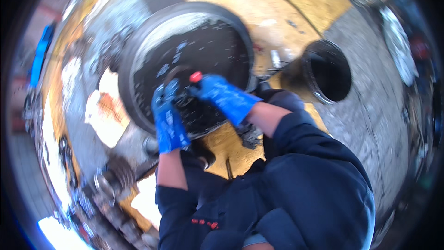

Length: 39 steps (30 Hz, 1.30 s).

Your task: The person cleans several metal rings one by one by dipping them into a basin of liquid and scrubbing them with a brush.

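Note:
A wide, round black tub (126, 81) with dark, glossy contents lies before me, pale light reflecting off its far side. Over its near half both my hands work close together in blue rubber gloves. My right hand (208, 88) is closed around a dark handle with a red end (196, 77); the working end of this tool is hidden or blurred. My left hand (167, 109) curls its fingers at a dark, curved, ring-like part (179, 71) above the tub. Motion blur hides that part's exact kind.
A black bucket (300, 71) stands right of the tub, on yellowish and grey floor covering. At lower left lie dark, ribbed metal shaft-like parts (121, 173). A stained pale sheet (108, 111) is left of the tub. A clear plastic bag (397, 46) lies far right.

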Tool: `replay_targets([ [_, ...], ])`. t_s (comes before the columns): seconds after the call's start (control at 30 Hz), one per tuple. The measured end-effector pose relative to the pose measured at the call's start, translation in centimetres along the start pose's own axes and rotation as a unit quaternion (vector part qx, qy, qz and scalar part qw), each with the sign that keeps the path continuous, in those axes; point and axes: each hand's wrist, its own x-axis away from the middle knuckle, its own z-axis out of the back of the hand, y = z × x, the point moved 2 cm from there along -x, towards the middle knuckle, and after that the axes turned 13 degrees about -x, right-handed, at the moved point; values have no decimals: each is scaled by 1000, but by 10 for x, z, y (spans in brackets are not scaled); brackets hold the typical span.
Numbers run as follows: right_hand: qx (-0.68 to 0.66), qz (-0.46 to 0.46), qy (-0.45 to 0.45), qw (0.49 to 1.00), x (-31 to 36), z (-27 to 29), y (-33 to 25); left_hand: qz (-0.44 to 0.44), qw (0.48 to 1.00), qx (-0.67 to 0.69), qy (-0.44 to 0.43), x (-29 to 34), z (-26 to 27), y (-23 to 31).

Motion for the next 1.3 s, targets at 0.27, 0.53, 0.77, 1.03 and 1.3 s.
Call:
replay_targets([
  [0.27, 217, 4, 105, 971, -5, 37, 1, 63, 995, -70, -25, 5, -8, -14],
  [0.53, 44, -21, 28, 998, -15, 27, -8, -307, 791, -499, -177, -42, 15, -99],
  [0.77, -91, -90, -44, 991, -12, 2, 16, -28, 860, -508, -38, -11, -4, -45],
  [1.03, -195, -164, -73, 964, -2, -13, 10, 284, 954, -27, -88, 12, 0, -32],
  [1.3, -4, -95, -123, 988, -8, -18, 19, 171, 960, -181, -130, -2, 6, -68],
])
